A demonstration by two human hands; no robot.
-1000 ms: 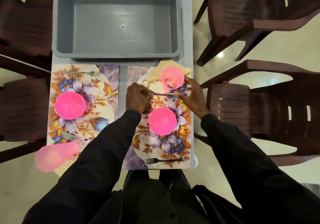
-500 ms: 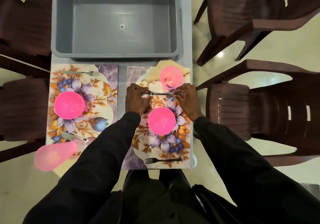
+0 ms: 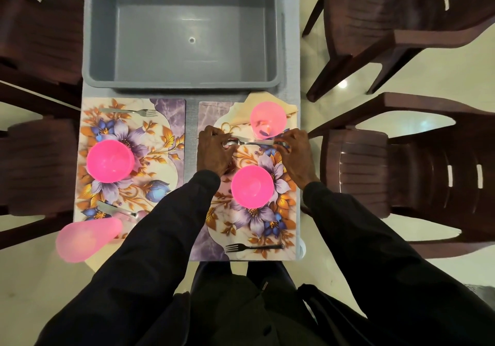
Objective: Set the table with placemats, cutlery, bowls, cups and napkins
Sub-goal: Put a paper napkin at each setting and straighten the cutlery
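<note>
Left hand (image 3: 214, 152) pinches the scoop end of the shiny metal spoon (image 3: 251, 141), right hand (image 3: 296, 152) has the handle. It lies left-to-right on the right floral placemat (image 3: 267, 227), between pink plastic cup (image 3: 267, 116) and pink plastic bowl (image 3: 251, 186).

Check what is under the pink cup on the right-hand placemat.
A cream napkin lies under the pink cup, its corners sticking out on the far and right sides, over the placemat. The part beneath the cup's base is covered, so its fold cannot be seen.
</note>
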